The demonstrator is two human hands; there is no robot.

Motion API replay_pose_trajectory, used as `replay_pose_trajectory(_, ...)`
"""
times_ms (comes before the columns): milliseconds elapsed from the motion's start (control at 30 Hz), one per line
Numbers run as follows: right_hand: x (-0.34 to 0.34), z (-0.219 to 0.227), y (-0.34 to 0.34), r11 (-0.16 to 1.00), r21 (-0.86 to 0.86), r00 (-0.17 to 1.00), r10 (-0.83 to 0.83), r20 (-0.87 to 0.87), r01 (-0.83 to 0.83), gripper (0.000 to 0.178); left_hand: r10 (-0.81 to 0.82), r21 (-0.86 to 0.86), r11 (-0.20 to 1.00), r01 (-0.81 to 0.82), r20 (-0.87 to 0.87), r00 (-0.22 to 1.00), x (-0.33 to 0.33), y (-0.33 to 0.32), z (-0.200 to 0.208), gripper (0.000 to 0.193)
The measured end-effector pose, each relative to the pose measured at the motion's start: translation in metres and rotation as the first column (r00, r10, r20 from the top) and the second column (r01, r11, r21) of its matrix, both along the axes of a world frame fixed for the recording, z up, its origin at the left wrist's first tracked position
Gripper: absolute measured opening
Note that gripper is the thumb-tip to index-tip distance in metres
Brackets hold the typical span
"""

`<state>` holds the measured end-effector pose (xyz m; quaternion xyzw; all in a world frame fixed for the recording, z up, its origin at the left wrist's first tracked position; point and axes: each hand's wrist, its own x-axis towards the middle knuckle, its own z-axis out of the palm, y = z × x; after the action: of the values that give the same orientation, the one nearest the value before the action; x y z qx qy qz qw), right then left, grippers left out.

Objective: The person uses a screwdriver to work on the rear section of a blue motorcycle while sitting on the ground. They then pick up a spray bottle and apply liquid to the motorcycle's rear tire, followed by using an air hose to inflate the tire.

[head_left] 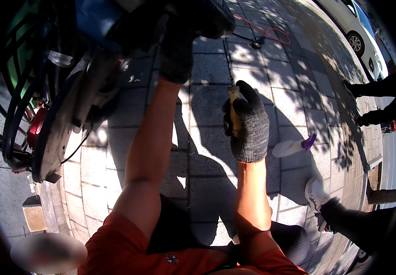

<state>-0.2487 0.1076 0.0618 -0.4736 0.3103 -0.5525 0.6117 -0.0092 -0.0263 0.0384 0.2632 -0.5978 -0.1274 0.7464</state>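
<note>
My right hand, in a grey knit glove, is closed round the yellow handle of a screwdriver. Its long thin shaft points away from me, toward a dark rounded part at the top. Above and to the left, my left hand wears a dark glove and reaches up to the underside of a shadowed black and blue machine. Deep shade hides its fingers, so what they touch or hold does not show.
Black bent tubes and a red round part stand at the left. A white bottle with a purple top lies on the paving. Beyond are a red cord, other people's legs, a shoe and a white car.
</note>
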Motion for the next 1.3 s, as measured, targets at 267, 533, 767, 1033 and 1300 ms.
replay_pose_trajectory(267,0.009,0.027,0.007,0.984,0.012,0.925,-0.161,-0.343,0.176,0.043,-0.057,0.015,0.998,0.056,0.034,0.998,-0.029,0.022,0.043,0.048)
replay_pose_trajectory(533,0.011,0.015,0.000,0.966,-0.139,0.886,-0.254,-0.389,0.216,0.043,-0.067,0.098,0.992,0.075,-0.085,0.994,-0.040,0.035,0.064,0.053)
replay_pose_trajectory(767,0.010,0.014,-0.003,0.956,-0.174,0.853,-0.290,-0.434,0.237,0.043,-0.071,0.131,0.987,0.092,-0.153,0.986,-0.046,0.038,0.071,0.058)
replay_pose_trajectory(1033,0.010,0.012,-0.004,0.959,-0.160,0.862,-0.282,-0.422,0.235,0.042,-0.084,0.149,0.982,0.116,-0.207,0.975,-0.049,0.041,0.076,0.064)
replay_pose_trajectory(1300,0.009,0.011,-0.005,0.953,-0.193,0.848,-0.298,-0.438,0.235,0.041,-0.089,0.162,0.978,0.129,-0.233,0.968,-0.051,0.042,0.078,0.069)
